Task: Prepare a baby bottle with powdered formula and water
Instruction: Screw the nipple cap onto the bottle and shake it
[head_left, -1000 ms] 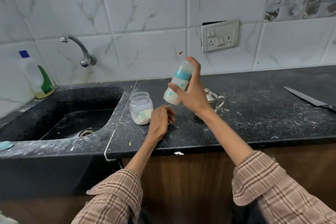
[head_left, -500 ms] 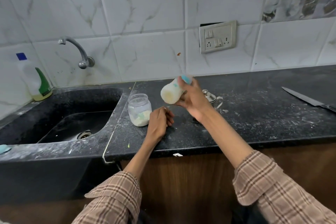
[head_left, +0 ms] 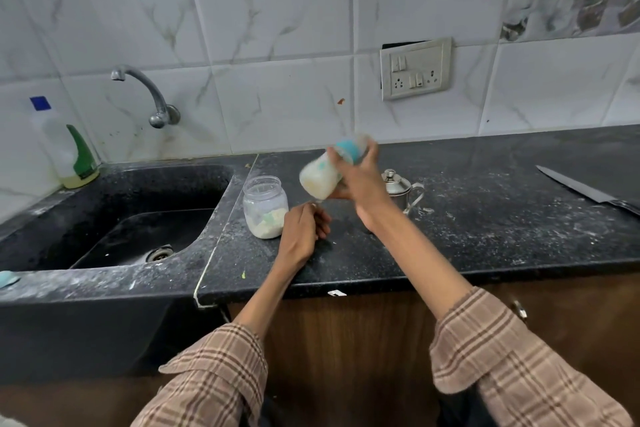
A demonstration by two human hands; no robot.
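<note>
My right hand [head_left: 360, 180] grips a baby bottle [head_left: 322, 177] with a teal collar, held above the black counter [head_left: 450, 239]. The bottle is tilted with its base toward me and to the left, blurred by motion, and holds milky liquid. My left hand [head_left: 303, 229] rests on the counter with curled fingers and nothing visible in it, just right of an open clear jar [head_left: 265, 206] that holds some pale formula powder. A small steel pot with a lid [head_left: 398, 185] stands behind my right wrist.
A black sink [head_left: 138, 218] with a wall tap [head_left: 145, 90] lies to the left. A detergent bottle [head_left: 65, 146] stands at the sink's back corner. A large knife [head_left: 588, 189] lies at the far right. White powder dusts the counter.
The bottle went from nearly upright and high to tilted lower, and now tilts with its base toward me, as my right hand shakes it. My left hand stayed on the counter.
</note>
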